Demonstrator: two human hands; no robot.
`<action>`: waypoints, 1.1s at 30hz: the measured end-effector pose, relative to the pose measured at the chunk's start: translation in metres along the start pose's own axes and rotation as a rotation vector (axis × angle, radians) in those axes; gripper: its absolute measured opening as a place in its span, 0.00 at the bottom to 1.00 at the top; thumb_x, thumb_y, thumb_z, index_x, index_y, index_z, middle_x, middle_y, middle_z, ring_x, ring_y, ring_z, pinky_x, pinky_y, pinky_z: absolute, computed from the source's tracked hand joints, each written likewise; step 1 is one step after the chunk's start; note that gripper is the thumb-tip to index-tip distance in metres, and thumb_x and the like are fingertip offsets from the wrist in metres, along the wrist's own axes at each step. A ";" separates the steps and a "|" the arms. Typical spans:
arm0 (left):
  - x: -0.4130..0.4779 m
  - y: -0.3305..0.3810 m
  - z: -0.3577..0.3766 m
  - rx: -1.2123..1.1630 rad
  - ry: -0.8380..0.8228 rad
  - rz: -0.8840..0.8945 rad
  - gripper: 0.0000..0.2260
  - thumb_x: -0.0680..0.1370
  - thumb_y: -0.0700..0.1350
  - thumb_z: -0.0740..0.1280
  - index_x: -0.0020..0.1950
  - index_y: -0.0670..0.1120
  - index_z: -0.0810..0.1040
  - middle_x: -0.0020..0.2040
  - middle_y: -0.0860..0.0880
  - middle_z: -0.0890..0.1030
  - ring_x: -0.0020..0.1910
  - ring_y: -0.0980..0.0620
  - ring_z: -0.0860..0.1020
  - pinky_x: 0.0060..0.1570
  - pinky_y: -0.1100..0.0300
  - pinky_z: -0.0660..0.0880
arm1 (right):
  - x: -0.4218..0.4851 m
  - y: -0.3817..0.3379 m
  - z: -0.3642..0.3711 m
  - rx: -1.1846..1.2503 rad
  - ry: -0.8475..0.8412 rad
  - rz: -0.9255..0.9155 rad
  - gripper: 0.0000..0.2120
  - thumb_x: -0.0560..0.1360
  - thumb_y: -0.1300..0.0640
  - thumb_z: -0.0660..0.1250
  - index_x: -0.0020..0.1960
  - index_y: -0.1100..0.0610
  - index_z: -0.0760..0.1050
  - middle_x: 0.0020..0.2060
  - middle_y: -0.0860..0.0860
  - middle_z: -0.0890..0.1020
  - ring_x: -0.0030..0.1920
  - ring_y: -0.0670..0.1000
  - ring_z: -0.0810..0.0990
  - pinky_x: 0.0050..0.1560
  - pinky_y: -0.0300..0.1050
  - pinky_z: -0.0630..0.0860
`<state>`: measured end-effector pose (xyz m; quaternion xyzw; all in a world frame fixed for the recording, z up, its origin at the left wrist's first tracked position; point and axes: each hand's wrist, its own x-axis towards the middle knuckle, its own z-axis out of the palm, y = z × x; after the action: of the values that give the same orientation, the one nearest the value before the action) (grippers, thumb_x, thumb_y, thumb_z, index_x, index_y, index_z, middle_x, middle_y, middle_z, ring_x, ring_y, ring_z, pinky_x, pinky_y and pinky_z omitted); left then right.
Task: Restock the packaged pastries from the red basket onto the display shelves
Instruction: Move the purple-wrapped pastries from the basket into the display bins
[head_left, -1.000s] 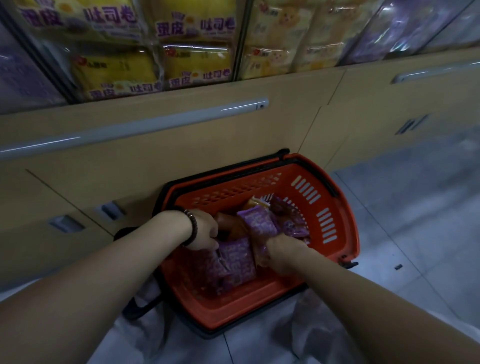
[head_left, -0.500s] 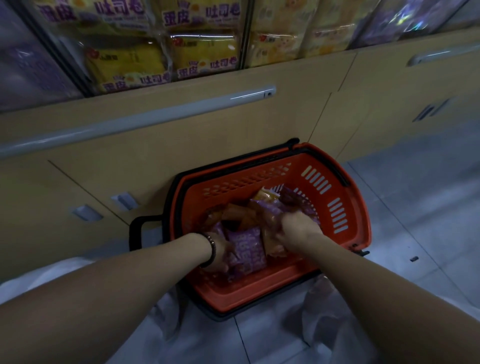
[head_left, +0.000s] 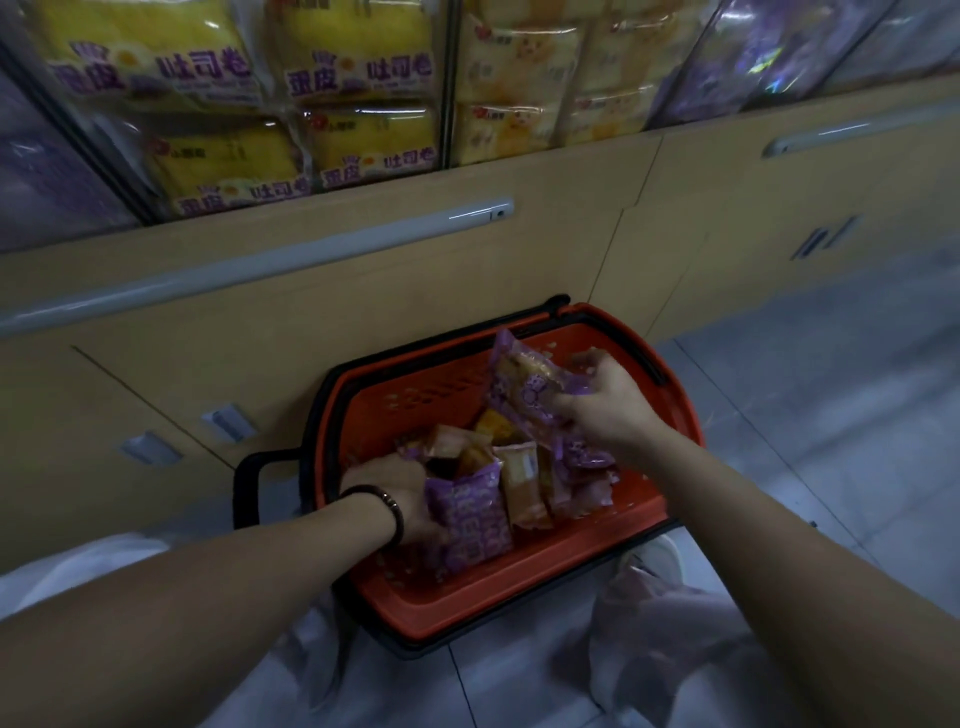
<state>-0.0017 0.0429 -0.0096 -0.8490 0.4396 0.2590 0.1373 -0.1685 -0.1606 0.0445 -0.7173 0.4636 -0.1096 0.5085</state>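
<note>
A red basket (head_left: 519, 597) stands on the floor against the cabinet base, with several purple and orange pastry packs inside. My right hand (head_left: 605, 410) grips a purple pastry pack (head_left: 524, 387) and holds it above the basket's far side. My left hand (head_left: 400, 493), with a dark bracelet at the wrist, is down in the basket and grips another purple pack (head_left: 470, 514) that stands on its edge. Orange packs (head_left: 522, 483) lie between the two hands. The display shelf (head_left: 545, 156) above holds yellow bread bags (head_left: 228, 161).
Beige cabinet fronts (head_left: 363, 301) with a long grey handle rail (head_left: 260, 260) fill the space under the shelf. Grey floor tiles (head_left: 831, 415) stretch to the right. Purple bags (head_left: 753, 62) sit on the shelf at the right. My white-clad knees (head_left: 675, 623) are beside the basket.
My right hand has risen out of the pile with a purple pack. My left hand has stayed low in the basket on its own pack. The view has tilted up towards the shelf.
</note>
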 end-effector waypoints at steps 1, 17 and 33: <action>0.002 -0.001 -0.001 -0.017 0.008 -0.039 0.33 0.65 0.67 0.76 0.61 0.48 0.82 0.59 0.46 0.84 0.58 0.45 0.84 0.52 0.57 0.81 | -0.001 -0.001 -0.004 0.028 -0.004 0.007 0.25 0.72 0.57 0.79 0.65 0.53 0.73 0.52 0.53 0.84 0.47 0.58 0.87 0.39 0.49 0.82; 0.004 -0.013 -0.066 -1.112 0.138 0.006 0.15 0.80 0.38 0.72 0.67 0.44 0.80 0.56 0.48 0.84 0.48 0.54 0.82 0.39 0.58 0.84 | -0.018 -0.008 -0.040 0.034 -0.029 -0.112 0.10 0.78 0.53 0.77 0.53 0.59 0.83 0.40 0.54 0.84 0.31 0.54 0.79 0.37 0.54 0.77; -0.022 0.004 -0.099 -1.984 -0.026 0.194 0.17 0.78 0.22 0.60 0.60 0.36 0.80 0.62 0.38 0.81 0.61 0.40 0.79 0.47 0.52 0.86 | -0.034 -0.016 -0.059 0.674 0.031 0.131 0.16 0.81 0.53 0.73 0.54 0.67 0.83 0.47 0.63 0.88 0.47 0.63 0.88 0.53 0.63 0.85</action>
<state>0.0159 0.0094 0.0845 -0.5370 0.0901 0.5285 -0.6513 -0.2155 -0.1700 0.0954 -0.4760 0.4542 -0.2346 0.7156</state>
